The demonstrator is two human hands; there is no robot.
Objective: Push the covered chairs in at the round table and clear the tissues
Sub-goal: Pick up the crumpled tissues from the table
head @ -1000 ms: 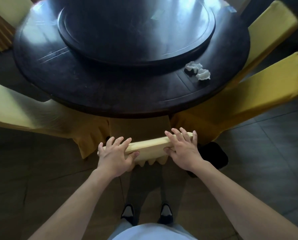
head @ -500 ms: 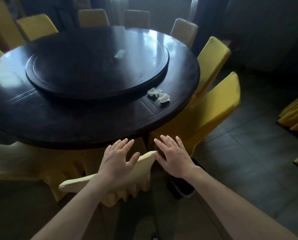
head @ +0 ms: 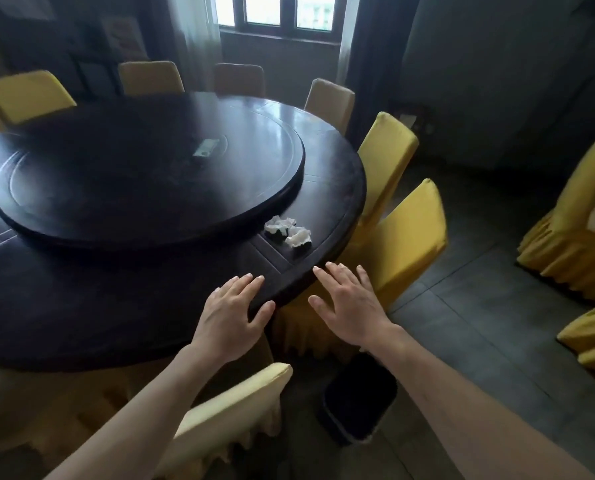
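Both hands held flat, fingers spread, gripping nothing. Our left hand [head: 232,318] hovers over the near rim of the round bench [head: 157,299]; our right hand [head: 349,306] is just past the rim, low centre of frame. Nearest covered chair [head: 233,410] sits tucked at bottom centre. Two crumpled tissues [head: 289,230] lie above our hands, beside the turntable [head: 143,181]. Open palms suggest a reach toward them. Dark bin [head: 358,400] stands on the floor, lower right.

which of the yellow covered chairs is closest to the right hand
The bright yellow chair just past the right hand, the nearer of the two at the table's right edge. The next chair stands farther back.
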